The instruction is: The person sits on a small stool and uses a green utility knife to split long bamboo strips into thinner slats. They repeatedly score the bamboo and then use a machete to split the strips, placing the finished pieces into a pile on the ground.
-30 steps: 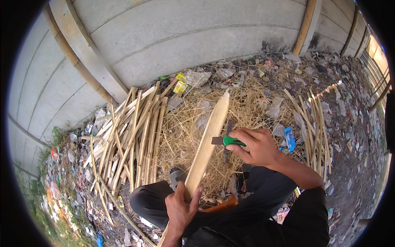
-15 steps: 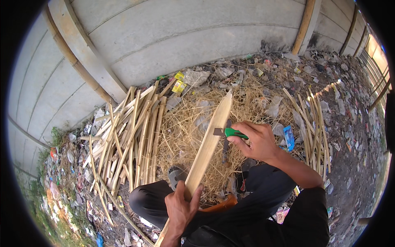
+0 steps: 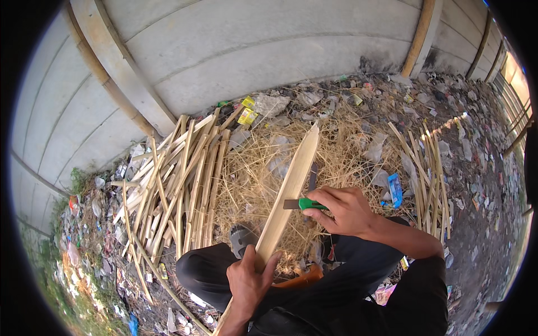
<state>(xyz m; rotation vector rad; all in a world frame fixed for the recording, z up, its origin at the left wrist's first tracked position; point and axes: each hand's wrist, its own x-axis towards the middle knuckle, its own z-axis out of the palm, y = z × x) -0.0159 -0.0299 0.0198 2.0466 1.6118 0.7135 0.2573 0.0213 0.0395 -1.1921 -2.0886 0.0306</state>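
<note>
1. Two hands are at work: our right hand (image 3: 348, 211), at four o'clock from mid-view, is clamped round the green-handled knife (image 3: 311, 204), fingers and thumb together on its grip.
2. Our left hand (image 3: 250, 283), at six o'clock, is clamped on the pale wooden strip (image 3: 295, 173), thumb on one side, fingers on the other.
3. That strip runs through mid-view, its pointed end toward one o'clock; the blade (image 3: 291, 204) lies across it, though we cannot tell how hard it presses.
4. We judge the step in hand to be scraping the strip's face; the next stroke seems to call for a firm left hold and an even blade angle.
5. Further out, we see straw (image 3: 347, 140) beneath, a heap of strips (image 3: 185, 190) at nine o'clock, a smaller bundle (image 3: 431, 179) at three and a concrete wall (image 3: 269, 50) at twelve.
</note>
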